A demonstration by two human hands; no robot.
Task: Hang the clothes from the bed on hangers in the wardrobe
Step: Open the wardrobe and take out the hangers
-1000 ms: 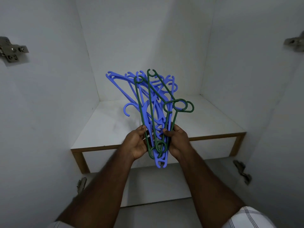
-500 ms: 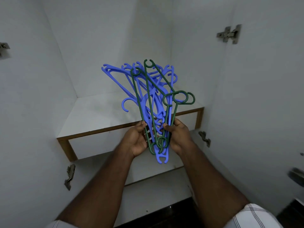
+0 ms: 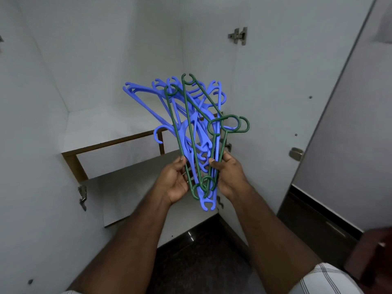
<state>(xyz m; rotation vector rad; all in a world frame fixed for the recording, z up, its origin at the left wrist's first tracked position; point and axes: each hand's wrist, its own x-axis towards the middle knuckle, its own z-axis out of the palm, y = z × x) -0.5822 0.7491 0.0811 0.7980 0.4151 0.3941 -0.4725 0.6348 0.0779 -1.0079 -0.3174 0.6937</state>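
A tangled bundle of plastic hangers, several blue ones (image 3: 148, 107) and several dark green ones (image 3: 230, 124), stands upright in front of me, fanning out at the top. My left hand (image 3: 174, 181) grips the bundle's lower left side and my right hand (image 3: 229, 172) grips its lower right side, fingers curled round the hanger bars. The open white wardrobe (image 3: 106, 60) is behind the bundle. No clothes and no bed are in view.
A white shelf with a brown wooden edge (image 3: 110, 143) sits inside the wardrobe, a lower white shelf (image 3: 135, 187) beneath it. Metal hinges (image 3: 238, 36) are on the side walls. The wardrobe's open door (image 3: 350, 124) stands at right. Dark floor (image 3: 201, 251) lies below.
The view has swung right and pulled back from the wardrobe; the shelf has slid to the left and the door and floor have come into sight. Both hands keep their hold on the hangers.
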